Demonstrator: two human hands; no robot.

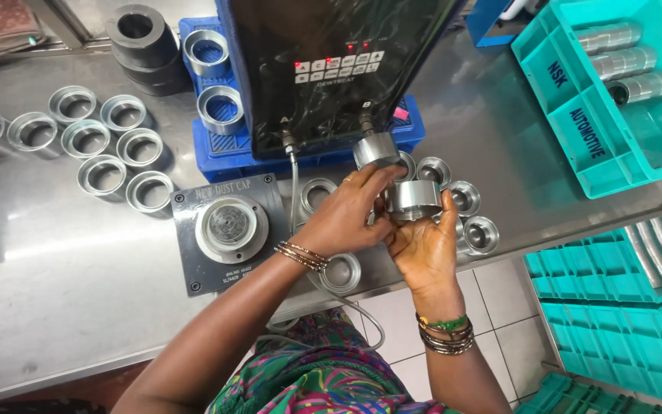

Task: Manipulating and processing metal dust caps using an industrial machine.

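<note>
My right hand (425, 244) cups a short shiny metal ring (414, 198) from below, just above the steel bench's front edge. My left hand (344, 216) rests against the same ring from the left, with its fingers reaching up toward a round metal probe head (376, 149) on a cable. That probe hangs from a black control box (323, 61) with small red lights. Several small metal cups (481, 234) lie on the bench right behind my hands.
A dark fixture plate with a round seat (231, 228) sits left of my hands. Several metal rings (106, 138) lie at the far left. A blue tray (224, 146) holds two rings. Teal bins (614, 146) with metal sleeves stand at right.
</note>
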